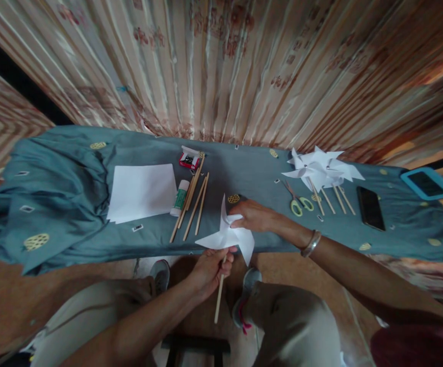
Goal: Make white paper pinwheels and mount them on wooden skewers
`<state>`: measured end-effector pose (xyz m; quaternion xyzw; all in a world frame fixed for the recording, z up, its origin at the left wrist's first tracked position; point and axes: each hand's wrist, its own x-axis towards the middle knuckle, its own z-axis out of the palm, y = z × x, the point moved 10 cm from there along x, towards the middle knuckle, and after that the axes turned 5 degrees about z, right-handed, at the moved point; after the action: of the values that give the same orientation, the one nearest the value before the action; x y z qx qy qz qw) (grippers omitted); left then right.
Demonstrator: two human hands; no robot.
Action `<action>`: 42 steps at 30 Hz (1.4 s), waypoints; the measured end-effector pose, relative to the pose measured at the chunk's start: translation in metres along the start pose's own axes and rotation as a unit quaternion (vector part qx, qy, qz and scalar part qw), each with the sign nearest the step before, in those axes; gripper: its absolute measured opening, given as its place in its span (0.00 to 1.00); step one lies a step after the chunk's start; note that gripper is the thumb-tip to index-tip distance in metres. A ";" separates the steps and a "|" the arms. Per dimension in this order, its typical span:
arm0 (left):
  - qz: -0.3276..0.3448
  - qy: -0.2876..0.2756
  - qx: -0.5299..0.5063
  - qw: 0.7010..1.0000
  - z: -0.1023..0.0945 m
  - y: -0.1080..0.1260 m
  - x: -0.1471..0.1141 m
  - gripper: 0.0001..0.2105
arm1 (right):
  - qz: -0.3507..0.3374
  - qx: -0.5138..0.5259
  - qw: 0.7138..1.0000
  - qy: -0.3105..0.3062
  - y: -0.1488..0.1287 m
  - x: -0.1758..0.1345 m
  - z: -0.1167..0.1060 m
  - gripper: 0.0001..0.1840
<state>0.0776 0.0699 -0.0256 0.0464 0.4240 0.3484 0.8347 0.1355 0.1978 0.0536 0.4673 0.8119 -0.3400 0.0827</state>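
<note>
A white paper pinwheel [223,237] on a thin wooden stick [219,298] is held over the front edge of the cloth-covered table. My left hand [211,270] is closed round the stick just below the paper blades. With fingers bent against an upper blade close to the centre, my right hand [254,216] grips the pinwheel; its fingertips are partly hidden. Left of it lie several loose wooden sticks [196,204], a glue stick [180,198] and a small red-and-white box [189,157] of dark pieces. Scissors [297,203] with green handles rest beyond my right wrist.
White paper sheets [142,191] lie at the left on the blue-green cloth [252,171]. At the right are several pinwheels [320,168] in a pile, a dark phone [370,208] and a blue-framed device [427,183]. A pleated curtain [221,76] hangs behind the table.
</note>
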 end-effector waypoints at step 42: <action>-0.036 -0.030 -0.007 0.999 0.004 -0.006 0.005 0.06 | 0.066 0.038 0.993 -0.091 0.011 0.007 0.012 0.06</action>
<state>0.0857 0.0694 -0.0290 0.0355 0.3979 0.3195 0.8593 0.1388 0.1992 0.0359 0.4899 0.7549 -0.4055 0.1603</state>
